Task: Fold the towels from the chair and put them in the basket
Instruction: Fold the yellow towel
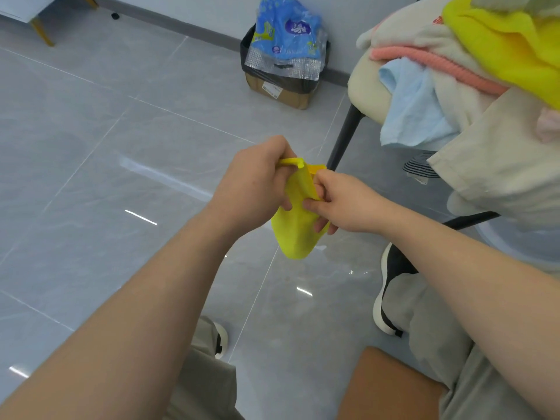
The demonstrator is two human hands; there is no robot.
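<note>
Here, I hold a small bright yellow cloth towel (298, 228) in the air above the grey tiled floor (106, 147), in front of my knees. My left hand (254, 186) is closed on the upper edge of this towel; its fingers (286, 204) pinch the thin folded rim at the top left. My right hand (342, 204) is closed on the right side of the same towel, with the thumb in front and the other fingers curled behind the cloth. The 2 hands are very near each other, almost touching, and the towel hangs down between them in a narrow folded shape with a rounded lower end.

At the upper right stands a chair with a cream padded seat and dark legs (363, 86). On it lies a pile of other towels: a light blue cloth (415, 113) hanging over the seat edge, a pink knitted one (439, 65), a big yellow one (509, 43) on top, and a beige one (497, 159) falling down in front. The yellow towel in my hands is apart from this pile, to its lower left.

By the wall, a cardboard box lined with a black bag (281, 86) carries a blue plastic package (288, 34). I cannot clearly make out the basket.
</note>
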